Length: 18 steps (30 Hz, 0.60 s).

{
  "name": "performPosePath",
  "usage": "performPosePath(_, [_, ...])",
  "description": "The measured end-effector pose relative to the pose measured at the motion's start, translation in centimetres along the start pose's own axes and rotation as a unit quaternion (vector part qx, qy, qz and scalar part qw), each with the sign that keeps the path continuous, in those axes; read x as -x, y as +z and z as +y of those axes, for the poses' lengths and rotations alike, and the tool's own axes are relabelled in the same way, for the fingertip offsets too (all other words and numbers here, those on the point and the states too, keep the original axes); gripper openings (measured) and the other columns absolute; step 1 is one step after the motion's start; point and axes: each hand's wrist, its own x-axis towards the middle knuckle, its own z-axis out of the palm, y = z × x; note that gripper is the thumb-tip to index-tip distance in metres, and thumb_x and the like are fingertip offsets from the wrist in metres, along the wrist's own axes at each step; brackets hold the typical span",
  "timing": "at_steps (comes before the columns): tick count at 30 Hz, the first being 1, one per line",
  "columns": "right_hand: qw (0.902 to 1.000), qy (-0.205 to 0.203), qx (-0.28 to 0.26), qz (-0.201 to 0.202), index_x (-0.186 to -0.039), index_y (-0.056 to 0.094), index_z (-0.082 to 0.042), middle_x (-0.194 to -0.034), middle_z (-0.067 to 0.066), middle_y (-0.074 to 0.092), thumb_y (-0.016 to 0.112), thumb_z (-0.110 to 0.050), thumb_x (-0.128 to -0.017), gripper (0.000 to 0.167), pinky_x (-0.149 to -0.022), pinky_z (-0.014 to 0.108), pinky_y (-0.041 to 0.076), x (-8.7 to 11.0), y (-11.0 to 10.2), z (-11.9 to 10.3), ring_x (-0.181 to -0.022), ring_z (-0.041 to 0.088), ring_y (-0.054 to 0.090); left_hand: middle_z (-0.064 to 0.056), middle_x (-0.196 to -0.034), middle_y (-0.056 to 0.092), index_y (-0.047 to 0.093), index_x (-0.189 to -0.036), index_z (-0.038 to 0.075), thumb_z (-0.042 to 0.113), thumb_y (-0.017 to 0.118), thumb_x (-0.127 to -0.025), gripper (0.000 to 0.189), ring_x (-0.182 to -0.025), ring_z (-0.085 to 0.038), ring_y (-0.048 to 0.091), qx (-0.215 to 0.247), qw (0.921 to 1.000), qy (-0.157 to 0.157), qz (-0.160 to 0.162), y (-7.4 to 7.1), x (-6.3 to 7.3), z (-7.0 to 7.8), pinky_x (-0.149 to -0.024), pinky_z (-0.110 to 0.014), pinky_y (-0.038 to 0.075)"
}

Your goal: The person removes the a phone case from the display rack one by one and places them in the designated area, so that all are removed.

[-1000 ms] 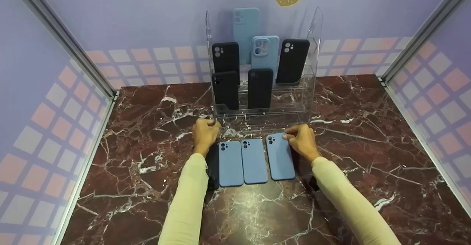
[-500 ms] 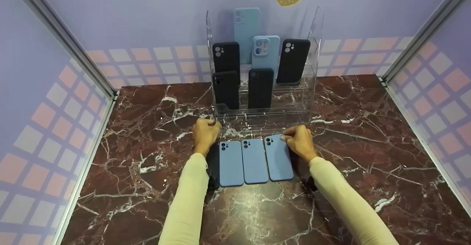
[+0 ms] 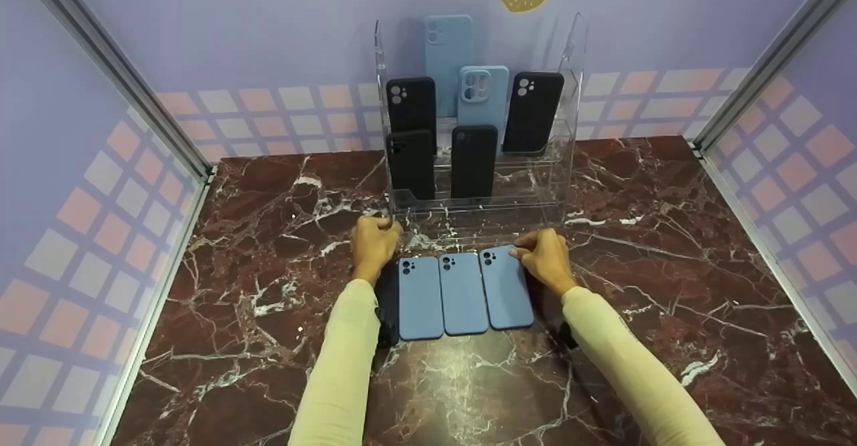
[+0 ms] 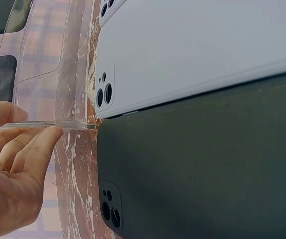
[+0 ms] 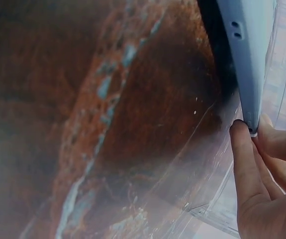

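Closing the gap, the right hand (image 3: 543, 257) had shifted the right case (image 3: 508, 293) left, just beside the middle case (image 3: 463, 294), seemingly evening the spacing; finger and thumb pinched its top corner, while the left hand (image 3: 373, 244) pinched the stand (image 4: 73, 64).

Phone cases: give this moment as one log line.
left hand: pinches clear stand | right hand: pinches rightmost blue case, top corner

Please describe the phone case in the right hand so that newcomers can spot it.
On the marble table, find the clear rack. In front of it, three blue cases form a row. Choose the rightmost case, the only one whose corner the right hand pinches.
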Motion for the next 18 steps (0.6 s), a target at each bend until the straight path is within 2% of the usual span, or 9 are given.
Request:
performPosePath(4, [1.0000, 0.008, -0.002, -0.002, -0.093, 0.080, -0.001, -0.088, 0.015, 0.077, 0.084, -0.012, -0.082, 0.017, -0.085, 0.050, 0.052, 0.1, -0.2, 0.0, -0.087, 0.034, 0.072, -0.005, -0.084, 0.077, 0.083, -0.089, 0.010, 0.019, 0.072, -0.086, 0.014, -0.090, -0.030, 0.069, -0.001, 1.0000, 0.005, 0.004, 0.0, 0.0, 0.0, -0.088, -0.047, 0.049])
performPosePath(11, [0.9999, -0.010, -0.009, 0.005, -0.091, 0.080, -0.002, -0.085, 0.014, 0.076, 0.084, -0.011, -0.080, 0.015, -0.081, 0.049, 0.053, 0.2, -0.8, -0.7, -0.083, 0.032, 0.072, -0.010, -0.104, 0.076, 0.083, -0.095, 0.010, 0.017, 0.074, -0.086, 0.014, -0.096, -0.031, 0.069, 0.005, 0.9999, 0.006, 0.008, 0.1, 0.0, -0.1, -0.091, -0.047, 0.049])
performPosePath(13, [0.9997, -0.019, -0.010, 0.008, -0.091, 0.079, -0.001, -0.085, 0.013, 0.076, 0.084, -0.011, -0.081, 0.015, -0.078, 0.048, 0.053, 0.1, -1.2, -1.2, -0.080, 0.031, 0.072, -0.010, -0.106, 0.076, 0.083, -0.096, 0.010, 0.017, 0.073, -0.087, 0.015, -0.098, -0.031, 0.069, 0.006, 1.0000, 0.004, 0.005, 0.0, 0.0, -0.1, -0.092, -0.047, 0.049])
performPosePath(18, [0.9991, -0.033, -0.024, 0.011, -0.094, 0.079, 0.000, -0.087, 0.013, 0.077, 0.083, -0.011, -0.081, 0.017, -0.075, 0.046, 0.056, -0.3, -2.5, -2.9, -0.077, 0.029, 0.073, -0.008, -0.096, 0.077, 0.083, -0.095, 0.010, 0.017, 0.072, -0.087, 0.015, -0.093, -0.030, 0.069, 0.009, 0.9999, 0.006, -0.002, 0.0, 0.0, -0.1, -0.090, -0.046, 0.049])
